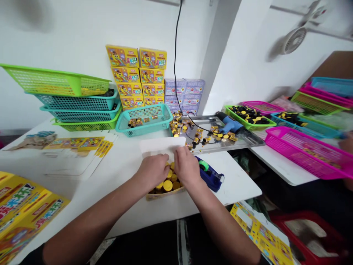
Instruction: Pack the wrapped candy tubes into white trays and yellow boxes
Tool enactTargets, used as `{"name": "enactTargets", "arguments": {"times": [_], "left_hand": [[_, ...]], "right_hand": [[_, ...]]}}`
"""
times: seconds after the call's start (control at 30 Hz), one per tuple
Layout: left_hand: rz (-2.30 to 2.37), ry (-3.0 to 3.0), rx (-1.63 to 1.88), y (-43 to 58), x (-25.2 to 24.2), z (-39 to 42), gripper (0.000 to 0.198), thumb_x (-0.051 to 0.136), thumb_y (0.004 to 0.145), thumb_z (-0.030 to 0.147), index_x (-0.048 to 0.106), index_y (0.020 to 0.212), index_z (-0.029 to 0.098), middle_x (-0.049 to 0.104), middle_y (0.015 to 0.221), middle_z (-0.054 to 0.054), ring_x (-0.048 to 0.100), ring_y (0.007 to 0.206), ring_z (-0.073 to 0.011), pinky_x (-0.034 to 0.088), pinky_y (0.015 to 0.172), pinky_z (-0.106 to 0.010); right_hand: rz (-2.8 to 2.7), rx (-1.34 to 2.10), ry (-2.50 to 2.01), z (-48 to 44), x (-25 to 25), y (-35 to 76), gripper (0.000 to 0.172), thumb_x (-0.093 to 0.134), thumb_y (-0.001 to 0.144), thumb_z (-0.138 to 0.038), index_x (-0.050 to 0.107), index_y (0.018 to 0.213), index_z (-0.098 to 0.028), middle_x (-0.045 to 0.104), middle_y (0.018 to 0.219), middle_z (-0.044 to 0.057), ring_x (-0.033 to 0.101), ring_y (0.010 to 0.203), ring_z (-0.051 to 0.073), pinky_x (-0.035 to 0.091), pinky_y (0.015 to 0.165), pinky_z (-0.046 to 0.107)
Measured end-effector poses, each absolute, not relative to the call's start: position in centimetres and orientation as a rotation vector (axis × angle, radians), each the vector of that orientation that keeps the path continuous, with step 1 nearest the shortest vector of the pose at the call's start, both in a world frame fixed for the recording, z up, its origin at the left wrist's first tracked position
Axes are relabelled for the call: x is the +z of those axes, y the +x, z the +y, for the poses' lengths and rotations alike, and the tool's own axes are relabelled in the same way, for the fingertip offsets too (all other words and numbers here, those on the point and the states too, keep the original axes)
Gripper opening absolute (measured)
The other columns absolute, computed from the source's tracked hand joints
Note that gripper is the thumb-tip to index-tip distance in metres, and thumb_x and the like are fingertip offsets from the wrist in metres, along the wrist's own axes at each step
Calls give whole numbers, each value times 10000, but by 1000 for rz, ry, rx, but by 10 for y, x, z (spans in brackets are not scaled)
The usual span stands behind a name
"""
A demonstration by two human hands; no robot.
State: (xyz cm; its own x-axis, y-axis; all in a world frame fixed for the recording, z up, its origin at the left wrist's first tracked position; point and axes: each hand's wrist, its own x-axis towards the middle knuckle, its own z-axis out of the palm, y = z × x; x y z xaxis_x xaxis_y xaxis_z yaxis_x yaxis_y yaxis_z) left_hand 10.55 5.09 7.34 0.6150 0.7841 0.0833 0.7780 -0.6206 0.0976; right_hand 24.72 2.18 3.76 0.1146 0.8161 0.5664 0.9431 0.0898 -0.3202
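An open carton (164, 195) full of small yellow-capped tubs (167, 185) stands on the white table in front of me. Its white lid (157, 144) is raised at the back. My left hand (154, 170) is closed at the lid's base, its fingertips over the tubs. Opposite it, my right hand (187, 166) pinches the lid near its right side. Both hands hide part of the carton's back edge. Just beyond my right hand lies a blue tape dispenser (211, 176) with green tape.
Behind are a metal tray (202, 146) of loose tubs with a blue heat gun (230, 124), a turquoise basket (145, 129) and stacked yellow boxes (125, 75). Flat cartons (71, 162) lie left. Pink basket (306, 154) and a co-worker's hand (346, 145) are at right.
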Motion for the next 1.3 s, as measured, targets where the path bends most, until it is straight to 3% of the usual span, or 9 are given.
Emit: {"name": "enactTargets", "arguments": {"times": [0.13,0.33,0.5,0.67,0.8,0.9,1.03,1.17,1.3], "left_hand": [[1298,2713,293,86,70,35,165,477,909,228,636,908,186,680,884,-47,653,822,-223,439,666,-312],[1128,2690,448,66,60,18,160,492,881,187,650,855,178,606,817,-33,590,775,-170,426,657,-275],[892,2811,568,74,62,25,156,520,875,204,665,830,167,569,825,-58,534,873,-217,444,726,-320],[641,2931,470,109,59,38,158,626,847,293,654,784,152,591,846,-87,530,939,-262,474,753,-368],[641,2955,281,128,57,45,39,668,764,170,650,789,145,625,879,-106,563,962,-279,491,731,-364],[616,2933,239,131,59,48,86,675,707,106,640,770,152,641,863,-101,586,913,-268,481,695,-345],[735,2531,595,120,66,52,152,737,716,264,627,769,173,607,759,-43,573,756,-203,440,636,-307],[737,1733,732,108,75,54,317,721,748,458,612,830,173,560,678,14,506,591,-116,373,520,-232],[764,1614,653,99,76,53,368,644,797,516,594,912,170,561,691,6,510,587,-130,371,493,-242]], "right_hand": [[-1776,-181,-1864,33,28,229,186,426,966,-214,600,943,-154,620,934,103,583,810,214,424,703,299],[-1606,-2,-1651,17,43,259,183,447,930,-226,603,849,-174,614,864,68,576,831,188,446,774,291],[-1476,94,-1676,-1,56,292,260,529,882,-398,592,731,-197,604,767,27,562,733,166,421,684,272],[-1363,288,-1759,-5,42,305,360,517,848,-523,597,713,-199,619,681,25,556,684,177,413,680,293],[-1329,281,-1836,-5,45,326,390,533,812,-568,588,690,-201,610,626,24,544,635,178,400,638,297],[-1240,354,-1836,-10,56,341,409,561,783,-598,578,690,-200,589,576,13,524,575,169,394,586,294],[-1235,564,-1625,-27,66,329,395,653,760,-580,610,760,-187,637,689,33,576,655,173,442,595,283],[-1404,813,-1330,-34,68,293,421,720,772,-450,609,1100,-211,686,955,59,628,833,179,477,655,273],[-1435,824,-1293,-24,65,277,301,654,811,-411,579,1015,-202,621,748,-2,564,645,131,432,578,250]]}}
